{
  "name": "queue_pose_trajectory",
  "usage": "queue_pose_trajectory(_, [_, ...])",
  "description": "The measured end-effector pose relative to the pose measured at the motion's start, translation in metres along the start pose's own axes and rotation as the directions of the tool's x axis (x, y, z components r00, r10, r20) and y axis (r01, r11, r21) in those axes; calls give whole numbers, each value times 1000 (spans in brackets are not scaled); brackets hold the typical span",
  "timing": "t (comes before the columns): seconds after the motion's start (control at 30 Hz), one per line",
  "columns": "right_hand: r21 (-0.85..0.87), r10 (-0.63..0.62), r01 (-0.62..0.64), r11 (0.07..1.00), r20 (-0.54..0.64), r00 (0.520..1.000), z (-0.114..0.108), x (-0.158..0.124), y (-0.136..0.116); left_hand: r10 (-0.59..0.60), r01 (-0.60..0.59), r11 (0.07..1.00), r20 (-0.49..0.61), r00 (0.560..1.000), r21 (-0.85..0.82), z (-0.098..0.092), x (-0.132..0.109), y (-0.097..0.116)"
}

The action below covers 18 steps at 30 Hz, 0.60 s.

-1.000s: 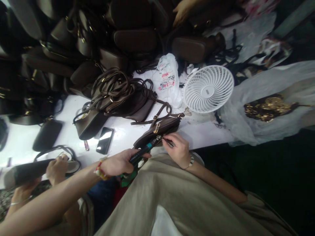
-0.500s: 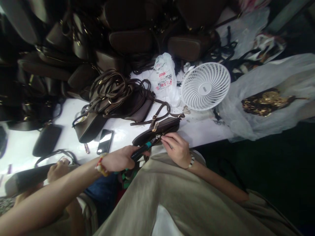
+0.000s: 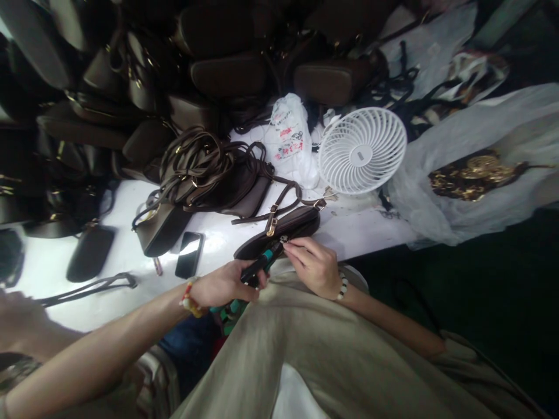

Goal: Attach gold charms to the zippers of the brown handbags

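My left hand (image 3: 231, 284) is wrapped round the handles of black and teal pliers (image 3: 257, 266). Their jaws point up and right to a small metal piece (image 3: 283, 239) at the near edge of a dark brown handbag (image 3: 297, 226). Beside the jaw tips, my right hand (image 3: 315, 265) has thumb and forefinger pinched together on something tiny, probably that same metal piece; the fingers partly cover it. The handbag lies on the white table, its strap (image 3: 283, 201) with gold buckles looped behind it.
Brown bags with coiled straps (image 3: 196, 169) are heaped behind and left. A phone (image 3: 189, 254) lies nearby. A white fan (image 3: 362, 150) stands beside a plastic bag (image 3: 288, 139). At right, gold hardware (image 3: 476, 174) sits on plastic. A co-worker's arm (image 3: 26, 326) is at far left.
The grip of my left hand on the pliers has shifted, with fingers a little looser. My right hand stays at the jaws. The co-worker's hands and the grey-brown bag moved leftward, mostly out of view.
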State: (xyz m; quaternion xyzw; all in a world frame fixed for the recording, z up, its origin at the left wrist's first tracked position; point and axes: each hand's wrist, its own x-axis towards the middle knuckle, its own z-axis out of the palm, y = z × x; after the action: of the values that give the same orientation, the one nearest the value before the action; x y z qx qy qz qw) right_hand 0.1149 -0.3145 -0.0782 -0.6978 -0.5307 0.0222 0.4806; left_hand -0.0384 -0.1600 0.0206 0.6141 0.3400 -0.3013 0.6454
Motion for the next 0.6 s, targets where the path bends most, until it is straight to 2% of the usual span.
queue_pose_trajectory(0.1, [7, -31, 31, 999, -21, 999, 1, 0, -2, -19, 22, 996, 35, 999, -84, 2, -1, -6])
queue_pose_trajectory(0.23, [2, -37, 37, 999, -5, 999, 4, -2, -5, -5, 4, 999, -27, 1000, -40, 2, -3, -13])
queue_pose_trajectory(0.33, [47, -93, 91, 995, 58, 994, -8, 7, -10, 22, -23, 1000, -27, 999, -15, 0, -9, -16])
queue_pose_trajectory(0.4, [78, -189, 182, 980, 94, 977, -25, 26, -11, 50, -50, 999, -32, 998, 3, 0, -18, -16])
queue_pose_trajectory(0.5, [2, -313, 319, 948, 200, 928, -54, 77, -10, 93, -93, 996, -53, 994, -10, 6, -32, -15])
queue_pose_trajectory(0.57, [-37, -357, 397, 917, 366, 859, -65, 121, -10, 107, -109, 991, -29, 994, -84, 11, -41, -16])
queue_pose_trajectory(0.6, [-10, -378, 433, 901, 473, 796, -66, 143, -12, 106, -107, 988, -16, 994, -115, 12, -46, -18])
